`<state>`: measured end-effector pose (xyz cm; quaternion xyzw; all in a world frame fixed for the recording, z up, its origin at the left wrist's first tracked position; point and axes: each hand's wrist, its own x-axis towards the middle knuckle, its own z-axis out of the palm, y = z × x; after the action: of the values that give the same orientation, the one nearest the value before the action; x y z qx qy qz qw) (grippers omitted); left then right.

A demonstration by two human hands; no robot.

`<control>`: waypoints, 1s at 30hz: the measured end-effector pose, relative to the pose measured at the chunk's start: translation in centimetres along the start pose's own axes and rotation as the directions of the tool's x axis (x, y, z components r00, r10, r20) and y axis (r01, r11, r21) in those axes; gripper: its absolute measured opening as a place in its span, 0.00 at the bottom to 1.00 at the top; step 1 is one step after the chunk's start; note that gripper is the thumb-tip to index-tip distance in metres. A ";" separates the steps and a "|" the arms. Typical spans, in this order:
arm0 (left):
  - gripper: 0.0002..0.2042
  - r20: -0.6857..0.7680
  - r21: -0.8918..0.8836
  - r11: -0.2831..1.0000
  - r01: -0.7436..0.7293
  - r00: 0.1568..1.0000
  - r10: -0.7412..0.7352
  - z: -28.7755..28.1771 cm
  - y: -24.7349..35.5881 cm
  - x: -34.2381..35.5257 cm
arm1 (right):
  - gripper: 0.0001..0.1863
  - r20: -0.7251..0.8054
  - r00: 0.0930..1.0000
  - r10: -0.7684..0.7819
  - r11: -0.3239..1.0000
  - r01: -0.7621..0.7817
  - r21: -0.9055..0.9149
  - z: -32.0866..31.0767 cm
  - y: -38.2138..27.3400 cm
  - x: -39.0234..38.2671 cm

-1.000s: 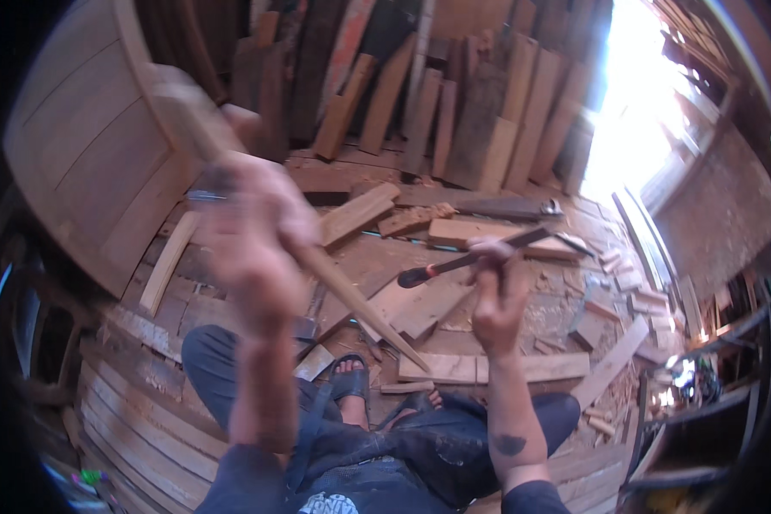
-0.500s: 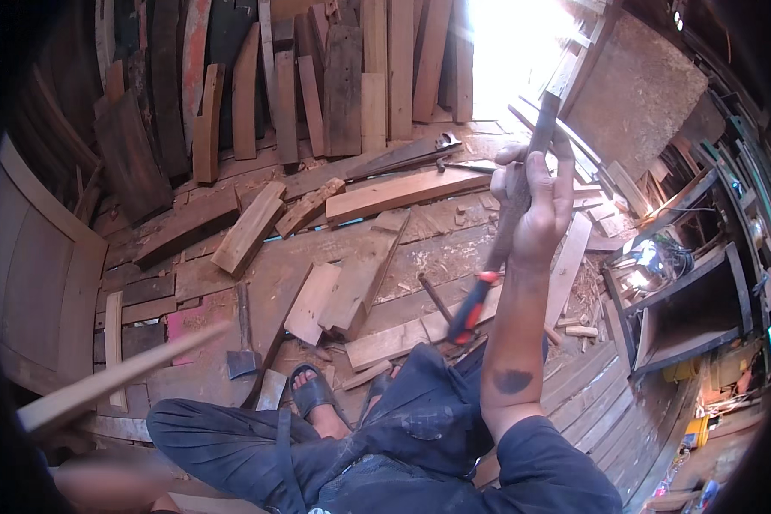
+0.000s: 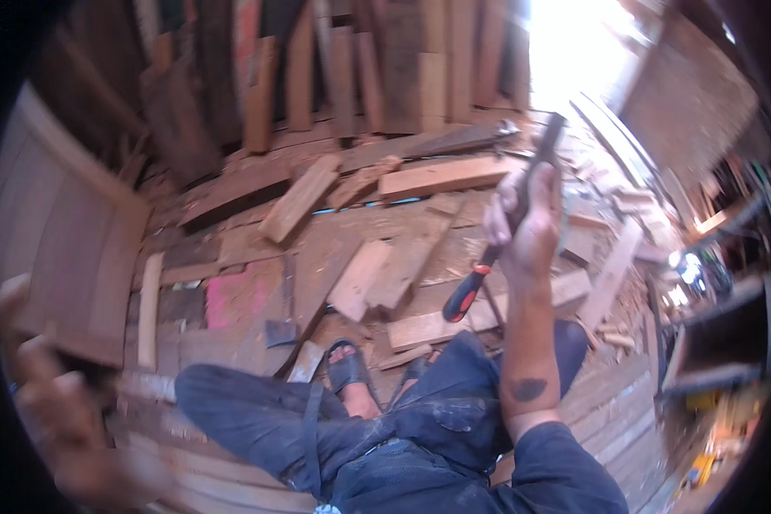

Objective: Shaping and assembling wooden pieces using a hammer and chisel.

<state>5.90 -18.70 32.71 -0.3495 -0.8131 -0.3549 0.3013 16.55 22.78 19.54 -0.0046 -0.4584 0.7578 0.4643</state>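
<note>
My right hand (image 3: pixel 527 224) is raised and wrapped around the dark flat blade of a file (image 3: pixel 550 141). Its black and red handle (image 3: pixel 464 295) points down and to the left, below the fist. Far out on the left, my left hand (image 3: pixel 64 411) is lifted with its fingers apart and nothing visible in it; motion blurs it. Beyond my feet lie a pale wood block (image 3: pixel 360 278) and a thicker block (image 3: pixel 411 265), with a hatchet-like tool head (image 3: pixel 280 332) beside them.
Boards (image 3: pixel 343 81) lean upright along the back. A handsaw (image 3: pixel 463 141) rests behind a long beam (image 3: pixel 450 177). A panelled wooden piece (image 3: pixel 68 231) stands at left, an open wooden box (image 3: pixel 720 334) at right. Wood shavings and offcuts litter the plank floor.
The long pale wooden strip at my lower left has gone from view, and my left hand has come up with spread fingers. The view has shifted left; my right hand still grips the file.
</note>
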 end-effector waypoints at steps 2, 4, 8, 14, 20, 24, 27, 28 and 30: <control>0.19 0.220 0.005 0.977 0.211 0.953 -0.207 1.1 0.1 -4.3 | 0.22 0.055 0.996 0.066 0.998 -0.065 -0.026 0.2 1.5 -0.6; 0.24 0.638 -0.199 0.825 0.529 0.709 -0.301 6.6 2.0 -3.5 | 0.26 -0.001 0.993 0.115 0.982 -0.114 -0.153 0.6 2.1 -2.1; 0.20 0.774 -0.431 0.467 0.772 0.583 -0.249 13.1 2.6 -6.5 | 0.27 0.250 0.962 0.114 0.849 0.036 -0.527 1.3 2.8 -5.3; 0.21 0.865 -0.340 0.457 0.822 0.464 -0.192 22.6 -1.2 -11.5 | 0.26 0.330 0.927 0.180 0.697 0.117 -0.708 0.8 5.5 -7.5; 0.17 0.925 -0.324 0.339 0.883 0.371 -0.083 27.2 -0.8 -13.9 | 0.24 0.460 0.880 0.119 0.677 0.267 -0.686 -1.5 10.2 -9.6; 0.19 0.960 -0.241 0.311 0.919 0.274 -0.065 27.5 -0.6 -14.5 | 0.22 0.213 0.958 0.191 0.650 0.039 -0.759 -4.6 13.8 -10.4; 0.18 0.908 -0.360 0.376 0.854 0.413 -0.069 28.3 -1.3 -15.5 | 0.22 0.225 0.964 0.141 0.717 0.057 -0.695 -4.6 13.0 -11.2; 0.18 0.913 -0.350 0.367 0.862 0.402 -0.075 28.1 -1.4 -15.7 | 0.22 0.219 0.963 0.156 0.715 0.043 -0.698 -4.3 12.8 -11.5; 0.18 0.950 -0.277 0.270 0.922 0.305 -0.065 27.4 -1.2 -15.2 | 0.22 0.396 0.910 0.119 0.708 0.202 -0.677 -3.5 13.1 -11.6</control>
<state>7.07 -3.13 5.54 -0.2260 -0.6335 -0.5715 -0.4701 15.51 15.04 3.51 -0.0114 -0.7993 0.4974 0.3369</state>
